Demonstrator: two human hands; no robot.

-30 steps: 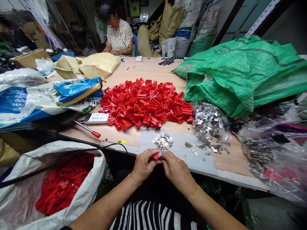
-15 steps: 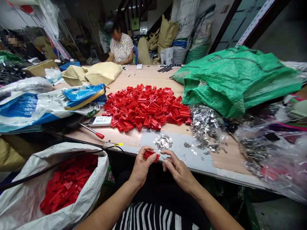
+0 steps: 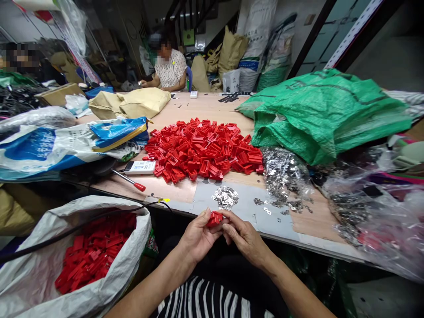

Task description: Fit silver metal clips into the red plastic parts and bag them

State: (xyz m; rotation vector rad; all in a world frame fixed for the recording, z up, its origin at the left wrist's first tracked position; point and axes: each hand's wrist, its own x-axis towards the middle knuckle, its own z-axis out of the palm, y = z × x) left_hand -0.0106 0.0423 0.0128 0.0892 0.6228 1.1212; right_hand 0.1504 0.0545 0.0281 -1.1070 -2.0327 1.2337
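My left hand holds a small red plastic housing over the table's front edge, with the thumb raised at its left side. My right hand is closed in a pinch against the right end of that housing; whatever lies between its fingertips is hidden. Just beyond the hands is a small pile of flat silvery metal pieces on a grey sheet. Behind it spreads a large heap of similar red housings.
At lower left, a white woven sack contains more red parts. A red-handled screwdriver and a white box lie left of the heap. A green sack and a clear bag of metal pieces are right. A co-worker sits opposite.
The red housing has been turned and now sits more upright at the left fingertips. My right hand has moved slightly left, from beside the housing to touching it.
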